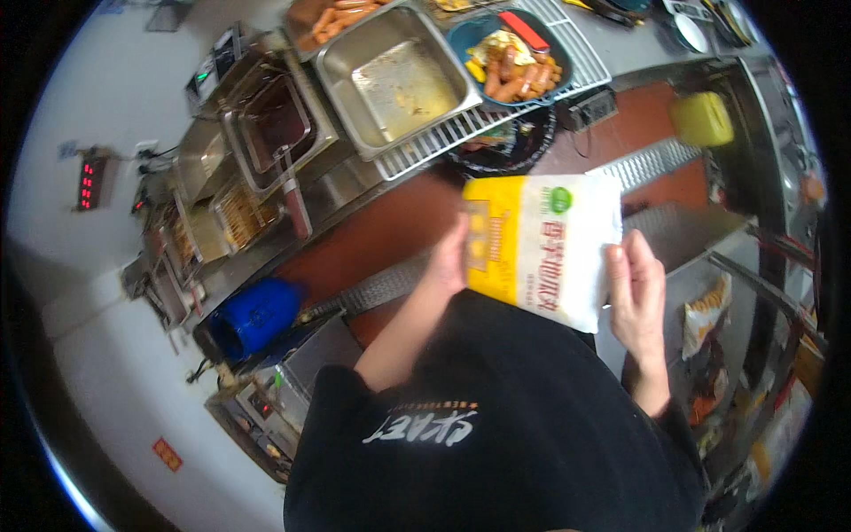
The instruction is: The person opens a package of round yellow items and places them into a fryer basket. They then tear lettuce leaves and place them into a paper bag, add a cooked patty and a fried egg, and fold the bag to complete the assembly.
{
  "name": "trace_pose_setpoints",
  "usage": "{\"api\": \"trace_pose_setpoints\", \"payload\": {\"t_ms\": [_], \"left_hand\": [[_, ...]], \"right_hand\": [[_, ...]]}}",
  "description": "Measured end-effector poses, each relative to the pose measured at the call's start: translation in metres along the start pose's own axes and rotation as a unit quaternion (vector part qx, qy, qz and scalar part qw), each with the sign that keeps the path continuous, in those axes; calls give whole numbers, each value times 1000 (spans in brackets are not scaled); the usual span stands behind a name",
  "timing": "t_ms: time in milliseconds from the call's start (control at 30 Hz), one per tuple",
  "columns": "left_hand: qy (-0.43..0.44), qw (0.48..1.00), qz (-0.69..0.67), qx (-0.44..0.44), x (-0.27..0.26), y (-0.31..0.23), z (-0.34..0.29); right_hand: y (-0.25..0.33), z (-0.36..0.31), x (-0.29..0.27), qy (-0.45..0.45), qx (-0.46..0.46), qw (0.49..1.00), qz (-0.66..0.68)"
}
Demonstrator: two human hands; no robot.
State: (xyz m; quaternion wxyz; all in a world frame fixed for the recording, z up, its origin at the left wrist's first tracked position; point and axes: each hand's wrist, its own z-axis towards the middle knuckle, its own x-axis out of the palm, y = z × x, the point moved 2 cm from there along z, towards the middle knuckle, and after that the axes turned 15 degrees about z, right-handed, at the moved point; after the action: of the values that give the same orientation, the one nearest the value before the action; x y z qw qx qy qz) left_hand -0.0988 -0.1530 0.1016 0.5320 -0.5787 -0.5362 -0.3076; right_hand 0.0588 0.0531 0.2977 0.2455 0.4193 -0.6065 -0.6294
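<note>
A yellow and white food packet point(545, 244) is held up in front of my dark shirt, gripped at both ends. My left hand point(450, 257) is closed on its yellow end, with the fingers partly hidden behind it. At the white end, my right hand point(636, 282) pinches the edge, thumb on the front and the other fingers behind. Beyond the packet is a black-lined bin point(532, 146) with waste in it. What the packet contains does not show.
A steel pan point(390, 75) with crumbs and a blue bowl of sausages point(510, 66) stand on a wire rack point(581, 44) ahead. Fryers with a basket point(279, 124) line the left. A blue barrel point(257, 317) and a yellow jug point(703, 120) stand lower. An open freezer point(674, 248) is at right.
</note>
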Motion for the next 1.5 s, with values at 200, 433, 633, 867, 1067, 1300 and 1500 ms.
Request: {"api": "trace_pose_setpoints", "payload": {"t_ms": [200,433,633,867,1067,1300,1500], "left_hand": [[-101,983,122,89,-25,-51,-26],[-165,972,127,107,-59,-37,-48],[-291,940,90,153,-89,-4,-122],[-384,891,89,226,-65,23,-167],[-369,890,97,249,-30,17,-134],[-399,882,129,215,-14,-25,-101],[-382,867,194,253,2,-95,-80]], "right_hand": [[31,33,33,90,-42,989,-108],[-91,87,-12,49,152,979,128],[-289,146,-45,93,277,955,-45],[-481,239,21,-82,302,950,11],[-494,281,103,87,320,901,-281],[-222,185,124,466,435,580,507],[-124,184,147,307,385,680,542]]}}
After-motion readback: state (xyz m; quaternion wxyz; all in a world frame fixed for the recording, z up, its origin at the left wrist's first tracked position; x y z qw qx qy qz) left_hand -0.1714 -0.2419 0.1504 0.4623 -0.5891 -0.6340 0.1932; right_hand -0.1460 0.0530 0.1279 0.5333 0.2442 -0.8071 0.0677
